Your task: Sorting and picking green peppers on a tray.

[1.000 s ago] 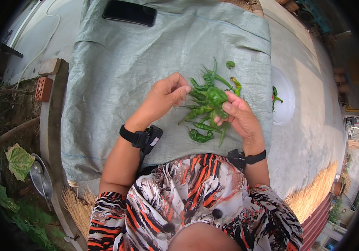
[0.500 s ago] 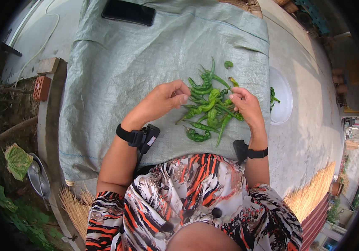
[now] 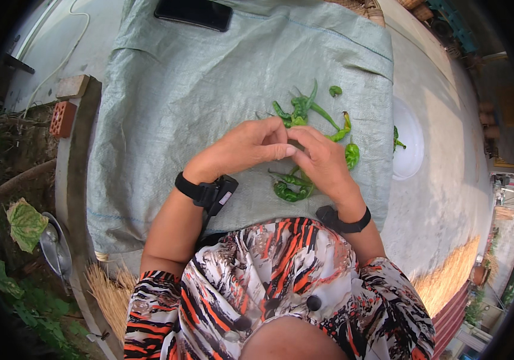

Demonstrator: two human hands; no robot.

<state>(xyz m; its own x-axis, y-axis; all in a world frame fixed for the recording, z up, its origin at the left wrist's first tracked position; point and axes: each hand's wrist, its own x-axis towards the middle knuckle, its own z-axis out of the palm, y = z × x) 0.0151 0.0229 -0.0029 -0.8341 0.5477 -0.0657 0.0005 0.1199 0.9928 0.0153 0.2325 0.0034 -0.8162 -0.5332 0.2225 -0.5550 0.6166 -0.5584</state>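
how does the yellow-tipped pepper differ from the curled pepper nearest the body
Colour: the yellow-tipped pepper is yellowish at its far end; the curled pepper shows only green. Pose: the yellow-tipped pepper points its yellow end away from the body, while the curled pepper bends round like a hook. Both lie on the sheet.

1. I count one left hand [image 3: 248, 144] and one right hand [image 3: 323, 163].
2. Two black wrist straps [image 3: 189, 188].
3. One black phone [image 3: 194, 14].
4. One grey-green woven sheet [image 3: 173, 102].
5. One white bowl [image 3: 411, 157].
6. One red perforated brick [image 3: 62, 119].
7. Green peppers [image 3: 300, 111] on the sheet: at least seven, I'd say from here, since the hands cover some.
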